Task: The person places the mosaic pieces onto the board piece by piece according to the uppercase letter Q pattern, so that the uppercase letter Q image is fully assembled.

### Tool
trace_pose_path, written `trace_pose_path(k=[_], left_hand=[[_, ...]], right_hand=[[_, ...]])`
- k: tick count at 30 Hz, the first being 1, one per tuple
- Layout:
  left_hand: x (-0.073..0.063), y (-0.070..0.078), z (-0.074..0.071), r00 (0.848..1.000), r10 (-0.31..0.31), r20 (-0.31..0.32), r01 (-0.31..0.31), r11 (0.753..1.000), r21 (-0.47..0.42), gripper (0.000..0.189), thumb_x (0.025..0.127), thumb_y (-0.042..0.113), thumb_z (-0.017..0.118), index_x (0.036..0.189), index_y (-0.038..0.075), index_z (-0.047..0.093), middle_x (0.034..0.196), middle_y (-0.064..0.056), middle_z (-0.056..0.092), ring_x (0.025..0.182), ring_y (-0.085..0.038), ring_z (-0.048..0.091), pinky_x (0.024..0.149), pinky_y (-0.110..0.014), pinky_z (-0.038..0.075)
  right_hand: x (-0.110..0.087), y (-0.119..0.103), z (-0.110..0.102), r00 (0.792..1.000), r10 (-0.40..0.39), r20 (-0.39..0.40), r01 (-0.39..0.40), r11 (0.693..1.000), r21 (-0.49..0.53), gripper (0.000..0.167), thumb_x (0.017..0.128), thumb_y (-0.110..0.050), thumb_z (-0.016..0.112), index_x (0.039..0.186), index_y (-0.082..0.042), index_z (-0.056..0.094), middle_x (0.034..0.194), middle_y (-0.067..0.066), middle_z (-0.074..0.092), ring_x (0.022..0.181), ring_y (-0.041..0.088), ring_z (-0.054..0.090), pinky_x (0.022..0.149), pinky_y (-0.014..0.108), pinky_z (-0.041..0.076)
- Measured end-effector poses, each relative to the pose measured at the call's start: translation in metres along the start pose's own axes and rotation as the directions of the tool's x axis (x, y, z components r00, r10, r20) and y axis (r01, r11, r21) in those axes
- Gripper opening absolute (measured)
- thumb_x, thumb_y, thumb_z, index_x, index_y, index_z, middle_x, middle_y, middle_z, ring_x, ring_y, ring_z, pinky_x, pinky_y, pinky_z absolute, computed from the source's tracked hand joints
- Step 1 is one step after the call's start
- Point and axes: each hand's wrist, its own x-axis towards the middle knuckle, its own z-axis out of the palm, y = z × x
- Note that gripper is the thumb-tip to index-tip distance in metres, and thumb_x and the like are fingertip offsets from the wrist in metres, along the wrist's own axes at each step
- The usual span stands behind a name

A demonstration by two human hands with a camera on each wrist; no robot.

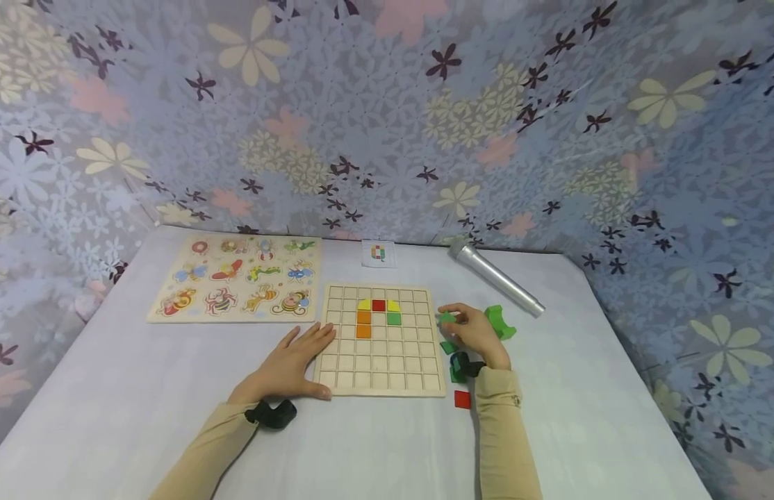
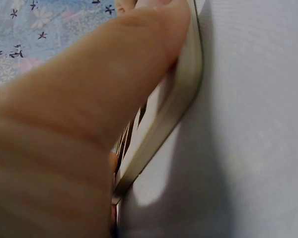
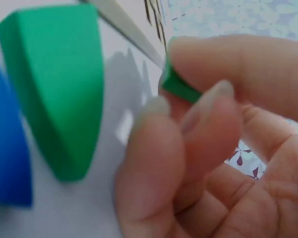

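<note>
A square wooden grid board (image 1: 399, 382) lies on the white table. On its upper part sit a red square (image 1: 379, 305), two yellow corner pieces (image 1: 394, 306), two orange squares (image 1: 364, 317) and a green square (image 1: 394, 319). My left hand (image 1: 285, 367) rests at the board's left side, fingers straight, the thumb along its near corner. Beside the right edge, my right hand (image 1: 477, 333) pinches a small green block (image 3: 181, 87) between thumb and fingertips, clear of the grid. The fingers hide part of that block's shape.
Right of the board lie a green block (image 1: 447, 347), a red square block (image 1: 463, 399) and a green curved piece (image 1: 499, 321). The right wrist view also shows a blue block (image 3: 5, 144). Behind are an insect picture board (image 1: 237, 317), a pattern card (image 1: 368, 262) and a silver microphone (image 1: 499, 278).
</note>
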Motion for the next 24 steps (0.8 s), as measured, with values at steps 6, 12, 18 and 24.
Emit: trace_pose_path(k=[6, 12, 18, 24], left_hand=[[0.0, -0.001, -0.001, 1.0, 0.011, -0.027, -0.011, 1.0, 0.002, 0.107, 0.07, 0.057, 0.077, 0.152, 0.006, 0.03, 0.16, -0.011, 0.026, 0.149, -0.035, 0.02, 0.121, -0.059, 0.008], [-0.001, 0.001, -0.001, 1.0, 0.01, -0.01, -0.01, 1.0, 0.0, 0.108, 0.07, 0.059, 0.076, 0.152, 0.006, 0.03, 0.161, -0.01, 0.025, 0.149, -0.034, 0.02, 0.121, -0.058, 0.008], [-0.001, 0.0, 0.0, 1.0, 0.004, -0.006, -0.004, 1.0, -0.007, 0.109, 0.07, 0.059, 0.076, 0.153, 0.008, 0.028, 0.161, -0.008, 0.023, 0.15, -0.032, 0.017, 0.122, -0.056, 0.006], [-0.001, -0.002, 0.0, 1.0, 0.005, -0.006, -0.005, 1.0, -0.009, 0.109, 0.069, 0.06, 0.076, 0.152, 0.007, 0.03, 0.161, -0.009, 0.025, 0.15, -0.033, 0.018, 0.122, -0.056, 0.007]], right_hand=[[0.003, -0.007, 0.003, 1.0, 0.016, -0.02, -0.014, 0.997, 0.076, 0.031, 0.094, -0.021, 0.064, 0.12, -0.003, 0.061, 0.082, 0.003, 0.064, 0.065, 0.01, 0.058, 0.063, 0.023, 0.05], [0.002, -0.023, 0.025, 0.998, -0.016, 0.062, 0.003, 0.981, 0.195, 0.03, 0.095, -0.012, 0.06, 0.121, 0.003, 0.058, 0.089, 0.014, 0.07, 0.067, 0.011, 0.066, 0.068, 0.026, 0.059], [0.001, -0.045, 0.053, 0.985, -0.101, 0.139, 0.086, 0.991, 0.107, 0.024, 0.093, -0.01, 0.062, 0.113, 0.004, 0.062, 0.088, 0.015, 0.07, 0.065, 0.01, 0.066, 0.066, 0.027, 0.059], [-0.001, -0.049, 0.07, 0.995, -0.076, 0.057, 0.077, 0.997, -0.021, 0.014, 0.09, -0.01, 0.067, 0.102, -0.002, 0.067, 0.085, 0.011, 0.07, 0.063, 0.011, 0.063, 0.06, 0.023, 0.056]])
